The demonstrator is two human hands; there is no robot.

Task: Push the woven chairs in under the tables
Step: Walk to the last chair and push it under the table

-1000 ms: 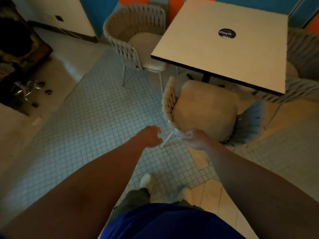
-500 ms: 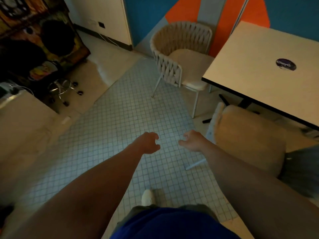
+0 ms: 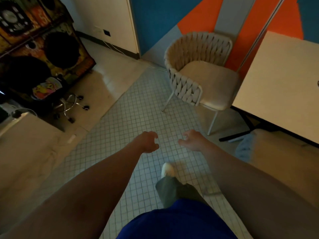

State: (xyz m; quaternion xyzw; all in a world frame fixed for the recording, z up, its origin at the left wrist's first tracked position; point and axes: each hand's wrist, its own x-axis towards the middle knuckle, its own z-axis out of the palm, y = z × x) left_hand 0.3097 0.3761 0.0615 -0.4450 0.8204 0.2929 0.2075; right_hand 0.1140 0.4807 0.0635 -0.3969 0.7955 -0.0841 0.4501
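Note:
A beige woven chair [image 3: 198, 73] with a cushioned seat stands on the tiled floor left of the cream square table [image 3: 279, 87]; its seat lies mostly outside the table's edge. My left hand [image 3: 148, 142] and my right hand [image 3: 191, 140] hover over the floor in front of that chair, both empty with fingers loosely curled and apart. Neither hand touches the chair. At the right edge, a blurred blue-grey piece [image 3: 245, 149] of another chair shows under the table.
A dark cabinet with colourful stickers [image 3: 39, 54] and a chrome wheeled stool base [image 3: 70, 106] stand at the left. An orange and blue wall [image 3: 189, 16] rises behind the chair. My foot [image 3: 167, 169] steps forward on the white grid tiles.
My right hand let go of the near chair's frame. The view swung left, so that chair slid out to the right and the far woven chair came to the centre.

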